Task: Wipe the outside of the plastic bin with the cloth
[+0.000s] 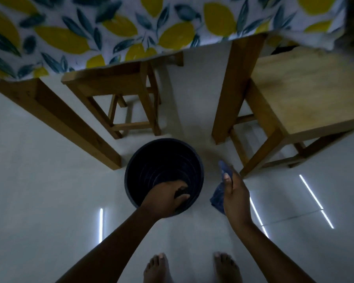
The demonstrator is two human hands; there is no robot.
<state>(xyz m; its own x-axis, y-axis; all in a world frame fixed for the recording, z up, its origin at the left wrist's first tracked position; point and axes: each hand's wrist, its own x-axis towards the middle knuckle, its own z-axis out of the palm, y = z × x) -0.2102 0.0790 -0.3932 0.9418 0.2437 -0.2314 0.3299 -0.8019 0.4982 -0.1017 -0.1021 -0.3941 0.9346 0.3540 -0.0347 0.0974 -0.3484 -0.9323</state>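
A round dark plastic bin [161,158] stands upright on the pale tiled floor, seen from above with its inside open to view. My left hand [166,198] grips the near rim, fingers curled inside the bin and thumb outside. My right hand [234,193] hovers just right of the bin, apart from it, holding a dark blue cloth [218,198] that hangs below the palm, with one end sticking up past the fingers.
A table with a lemon-print cloth [110,31] spans the top, its wooden legs [57,119] [233,94] flanking the bin. One wooden stool [119,99] stands behind the bin, a second stool [307,94] at right. My bare feet [192,268] are at the bottom.
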